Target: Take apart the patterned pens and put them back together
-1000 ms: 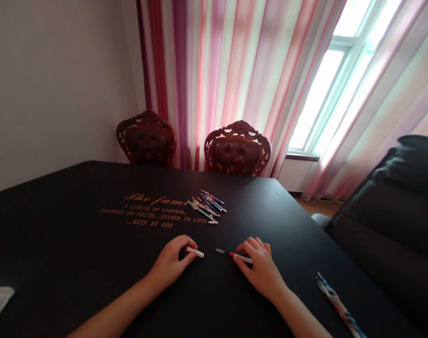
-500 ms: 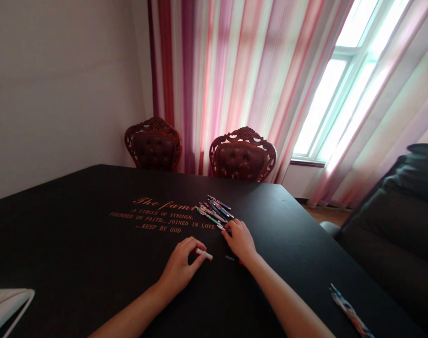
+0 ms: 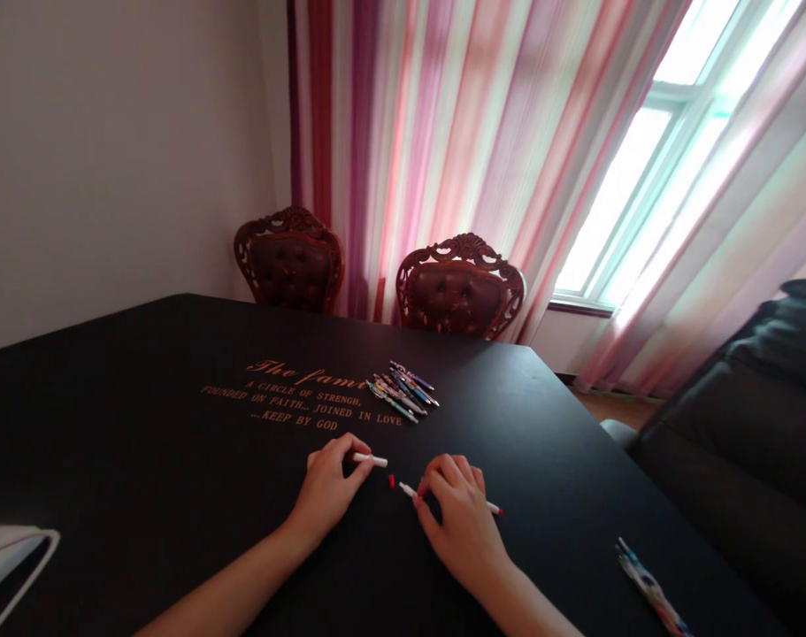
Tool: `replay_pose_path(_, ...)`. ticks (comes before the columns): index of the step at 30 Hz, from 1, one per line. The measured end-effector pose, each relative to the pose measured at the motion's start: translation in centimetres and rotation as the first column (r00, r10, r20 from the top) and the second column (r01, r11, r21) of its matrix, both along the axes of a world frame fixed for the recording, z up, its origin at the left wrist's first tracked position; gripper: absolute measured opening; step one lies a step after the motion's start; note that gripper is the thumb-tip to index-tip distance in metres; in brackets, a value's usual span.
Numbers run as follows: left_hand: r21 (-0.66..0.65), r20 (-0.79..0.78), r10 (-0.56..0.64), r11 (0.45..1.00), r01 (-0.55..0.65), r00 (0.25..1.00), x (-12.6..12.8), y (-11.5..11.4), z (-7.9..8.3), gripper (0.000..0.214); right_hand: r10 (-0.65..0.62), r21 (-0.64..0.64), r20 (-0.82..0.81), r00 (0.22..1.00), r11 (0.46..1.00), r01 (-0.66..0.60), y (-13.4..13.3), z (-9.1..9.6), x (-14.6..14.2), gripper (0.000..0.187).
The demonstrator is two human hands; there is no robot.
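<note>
My left hand point(image 3: 329, 488) rests on the black table point(image 3: 143, 442) and pinches a short white pen part point(image 3: 371, 459) between thumb and fingers. My right hand point(image 3: 459, 522) lies just to its right, fingers closed on a thin white pen point(image 3: 492, 508) with a red end that sticks out both sides of the hand. A small red piece point(image 3: 390, 481) lies on the table between the two hands. Farther back, a pile of several coloured pens point(image 3: 403, 389) sits beside orange lettering.
Two carved red chairs point(image 3: 461, 287) stand at the table's far edge before striped curtains. A patterned pen point(image 3: 651, 591) lies near the right edge. A dark sofa point(image 3: 740, 442) is at the right. A white object point(image 3: 8, 553) pokes in at lower left.
My right hand reached forward to the pen pile, then drew back beside my left hand, now gripping a white pen. The left hand stayed put with its white part.
</note>
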State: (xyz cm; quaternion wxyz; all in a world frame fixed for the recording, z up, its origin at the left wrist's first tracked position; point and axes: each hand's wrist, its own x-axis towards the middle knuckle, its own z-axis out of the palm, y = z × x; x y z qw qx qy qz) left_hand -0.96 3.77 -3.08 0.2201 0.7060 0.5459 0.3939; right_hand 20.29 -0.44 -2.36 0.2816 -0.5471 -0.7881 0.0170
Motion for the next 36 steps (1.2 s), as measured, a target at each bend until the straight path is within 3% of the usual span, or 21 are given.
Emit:
replay_pose_path(5, -0.001, -0.148, 0.01, 1.0, -0.01, 0.989, 0.1, 0.0, -0.2, 0.006, 0.013, 0.007, -0.011, 1.0, 1.0, -0.013, -0.8, 0.0, 0.3, 0.004)
replay_pose_path(10, 0.01, -0.23, -0.015, 1.0, 0.017, 0.973, 0.1, -0.1, -0.2, 0.006, -0.057, 0.019, 0.0, 0.998, 0.998, 0.057, -0.4, 0.7, 3.4, 0.008)
replay_pose_path(18, 0.042, -0.244, -0.019, 0.999, 0.03, 0.97, 0.4, -0.1, -0.4, 0.015, -0.088, -0.062, 0.031, 0.996, 0.994, 0.09, -0.8, -1.1, 7.5, 0.008)
replay_pose_path(21, 0.122, -0.271, -0.039, 0.99, 0.074, 0.962, 0.6, -0.7, 0.1, 0.02, -0.085, -0.074, -0.031, 0.996, 0.994, 0.083, -0.9, -1.0, 7.4, 0.008)
replay_pose_path(25, 0.195, -0.371, -0.152, 0.952, 0.237, 0.916, 1.1, -1.9, 0.9, 0.026, -0.026, -0.077, -0.097, 0.995, 0.997, 0.019, -1.6, -0.1, 6.5, 0.008)
replay_pose_path(30, 0.138, -0.461, -0.322, 0.894, 0.426, 0.827, 1.6, -3.0, 2.0, 0.032, 0.09, -0.095, -0.117, 0.989, 0.99, -0.102, -2.9, 0.8, 4.8, 0.006)
replay_pose_path(36, 0.124, -0.473, -0.358, 0.877, 0.463, 0.805, 1.7, -3.5, 2.9, 0.015, 0.109, -0.127, -0.141, 0.984, 0.984, -0.127, -3.0, 1.0, 4.2, 0.008)
